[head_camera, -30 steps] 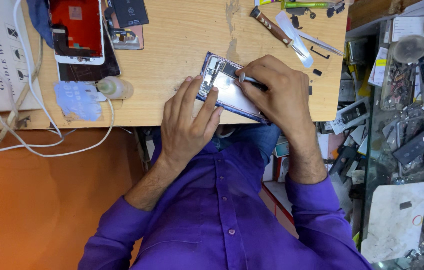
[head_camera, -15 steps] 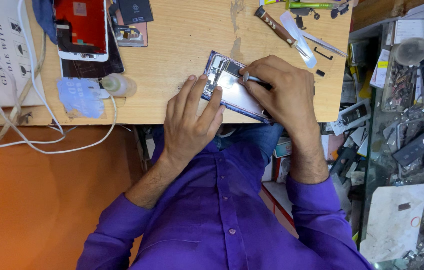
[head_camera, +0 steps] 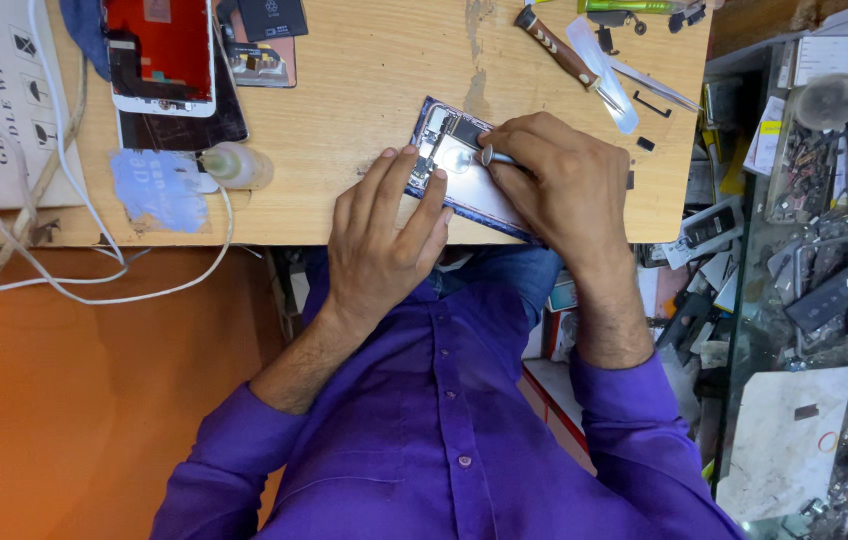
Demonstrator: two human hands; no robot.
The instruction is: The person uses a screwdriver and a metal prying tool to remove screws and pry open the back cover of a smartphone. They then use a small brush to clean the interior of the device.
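- I am steadying the opened phone [head_camera: 459, 165] with my left hand [head_camera: 384, 245]: fingers spread and lying flat along its near edge, pressing it down, not wrapped around it.
- My right hand [head_camera: 569, 185] is curled closed around a thin metal tool [head_camera: 492, 157], tip resting on the shiny plate inside the phone.
- The phone is lying tilted at the near edge of the bench [head_camera: 364, 100], one corner close to overhanging toward my lap.
- Risk, as I judge it: the tool tip is sitting on smooth metal, so a slip could gouge the small parts at the phone's far end. Cause would be too much push with only flat fingers holding.
- Risk: the phone could slide off the edge if my left hand lets up.
- Around: a red-backed screen panel [head_camera: 159, 50] far left, a small clear bottle [head_camera: 234, 165] beside a blue patch [head_camera: 159, 190], white cables [head_camera: 94, 270] trailing over the edge.
- A wood-handled tool [head_camera: 554, 45] and tweezers [head_camera: 644, 85] are lying beyond my right hand, clear of the work; tiny dark loose parts [head_camera: 644, 143] near them could be knocked off.
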